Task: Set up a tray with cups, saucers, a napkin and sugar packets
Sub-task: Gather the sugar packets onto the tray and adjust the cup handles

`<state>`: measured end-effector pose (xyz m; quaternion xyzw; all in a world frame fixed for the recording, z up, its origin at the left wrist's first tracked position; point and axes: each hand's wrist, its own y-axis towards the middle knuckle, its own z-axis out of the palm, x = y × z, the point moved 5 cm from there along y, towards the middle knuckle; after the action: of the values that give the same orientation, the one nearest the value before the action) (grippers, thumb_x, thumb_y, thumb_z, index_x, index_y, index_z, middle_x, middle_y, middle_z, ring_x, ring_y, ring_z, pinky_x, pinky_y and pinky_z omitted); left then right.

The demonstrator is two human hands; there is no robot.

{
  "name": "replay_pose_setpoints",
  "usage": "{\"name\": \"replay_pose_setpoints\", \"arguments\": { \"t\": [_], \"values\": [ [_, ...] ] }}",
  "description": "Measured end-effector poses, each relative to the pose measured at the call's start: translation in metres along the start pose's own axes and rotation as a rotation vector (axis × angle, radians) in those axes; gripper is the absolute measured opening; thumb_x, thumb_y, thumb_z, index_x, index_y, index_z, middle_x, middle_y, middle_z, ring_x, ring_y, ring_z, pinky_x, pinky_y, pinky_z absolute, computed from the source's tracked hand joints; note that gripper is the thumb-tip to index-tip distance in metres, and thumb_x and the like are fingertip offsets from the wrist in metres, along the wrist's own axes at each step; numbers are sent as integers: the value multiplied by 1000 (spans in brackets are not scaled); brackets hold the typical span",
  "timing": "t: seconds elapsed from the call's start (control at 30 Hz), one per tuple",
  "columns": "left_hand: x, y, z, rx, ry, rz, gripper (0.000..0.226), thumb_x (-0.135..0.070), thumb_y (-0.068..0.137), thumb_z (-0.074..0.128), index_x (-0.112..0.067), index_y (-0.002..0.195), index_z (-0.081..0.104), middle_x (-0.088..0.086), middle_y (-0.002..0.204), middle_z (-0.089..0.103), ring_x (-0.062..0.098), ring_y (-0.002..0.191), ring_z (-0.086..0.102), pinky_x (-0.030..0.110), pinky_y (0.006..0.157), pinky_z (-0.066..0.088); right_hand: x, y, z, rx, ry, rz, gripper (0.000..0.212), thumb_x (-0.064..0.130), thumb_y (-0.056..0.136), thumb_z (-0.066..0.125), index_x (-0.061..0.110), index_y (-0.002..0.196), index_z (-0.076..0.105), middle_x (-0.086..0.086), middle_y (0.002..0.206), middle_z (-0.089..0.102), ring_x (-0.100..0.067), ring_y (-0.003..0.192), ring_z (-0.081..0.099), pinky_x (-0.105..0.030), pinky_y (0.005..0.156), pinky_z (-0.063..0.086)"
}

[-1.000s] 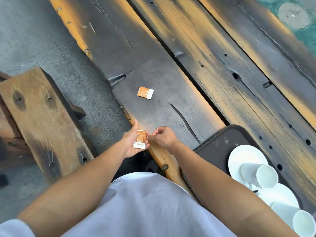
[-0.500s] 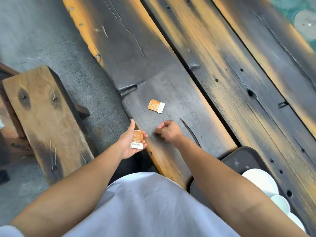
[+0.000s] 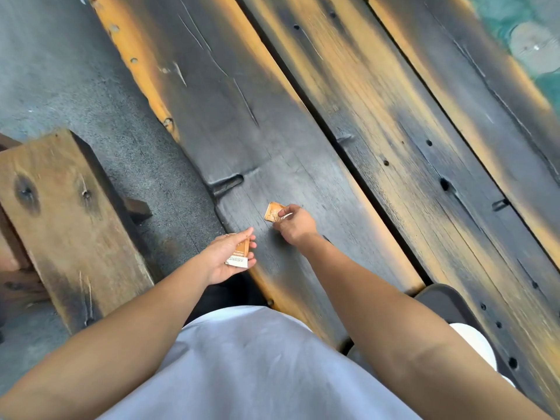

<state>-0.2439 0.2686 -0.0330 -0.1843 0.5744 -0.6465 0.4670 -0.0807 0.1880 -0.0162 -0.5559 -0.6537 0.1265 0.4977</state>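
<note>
Right hand (image 3: 295, 226) has just reached over and now pinches the small orange paper sugar packet (image 3: 272, 211) on the charred plank table (image 3: 303, 159); left hand (image 3: 224, 259) grips another orange-and-white packet (image 3: 241, 253). Both probably go to the dark tray (image 3: 442, 301), bottom right.

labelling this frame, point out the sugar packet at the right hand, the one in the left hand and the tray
right-hand packet (image 3: 272, 211): head view, orange face
left-hand packet (image 3: 241, 250): head view, orange middle
tray (image 3: 448, 304): head view, bare dark corner

The sugar packet (image 3: 240, 253) in the left hand (image 3: 221, 259) carries dark print, too blurred to read.
</note>
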Motion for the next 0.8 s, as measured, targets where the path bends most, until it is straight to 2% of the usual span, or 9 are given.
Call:
{"name": "replay_pose_setpoints", "arguments": {
  "t": [0.07,0.13,0.27,0.33,0.43,0.53,0.6,0.7,0.8],
  "values": [
    [-10,2,-6,-3,14,-4,18,-29,91,71,-11,90,70,2,73,69,15,57,61,30,59,60,10,5,0,-34,-73,-38,17,13,86,69,20,99,60,-10,107,64,-26,100,64,-35,93,51],
    [-20,5,-10,5,37,-13,16,-26,92,70,-10,90,70,3,77,69,15,59,62,31,61,60,17,8,-2,-68,-162,-77,28,11,87,67,19,113,63,-8,123,53,-27,109,59,-33,99,48],
    [-45,14,-10,13,90,-25,15,-26,94,68,-11,90,69,4,80,71,17,64,66,32,65,60,23,15,-1,-61,-324,-124,38,15,89,64,29,124,61,-5,129,43,-28,123,38,-41,102,45],
    [-56,20,-8,20,115,-31,15,-26,94,68,-11,92,69,4,82,74,18,67,68,33,67,60,23,18,1,-28,-367,-115,41,20,89,66,31,128,58,-6,130,42,-29,124,35,-42,102,45],
    [-72,27,-5,47,153,-39,15,-26,92,70,-11,95,69,5,83,75,19,70,70,34,69,60,23,21,-1,-37,-432,-112,41,17,91,62,32,130,56,-7,127,42,-31,124,36,-42,93,48],
    [-84,32,-1,71,203,-48,17,-26,90,72,-10,98,70,5,83,76,19,70,71,34,68,60,22,22,-3,-50,-630,-152,43,11,92,56,29,130,50,-8,127,45,-31,124,37,-41,81,47],
    [-89,36,1,87,237,-63,17,-26,90,72,-10,98,70,4,83,76,19,70,71,34,69,61,17,22,-3,-43,-672,-140,40,12,92,56,24,130,50,-8,127,49,-32,125,39,-43,86,48],
    [-93,42,7,100,297,-85,16,-26,92,70,-11,96,70,4,82,76,19,71,70,34,71,60,4,15,-4,-30,-606,-55,32,20,95,55,20,127,56,-8,126,55,-32,125,44,-42,90,48],
    [-92,45,16,109,349,-109,16,-26,96,64,-10,97,69,4,82,75,20,73,69,35,72,59,-9,3,-9,-51,-525,-3,26,19,92,57,21,118,63,-9,120,62,-34,117,56,-38,90,52]
  ]
}}
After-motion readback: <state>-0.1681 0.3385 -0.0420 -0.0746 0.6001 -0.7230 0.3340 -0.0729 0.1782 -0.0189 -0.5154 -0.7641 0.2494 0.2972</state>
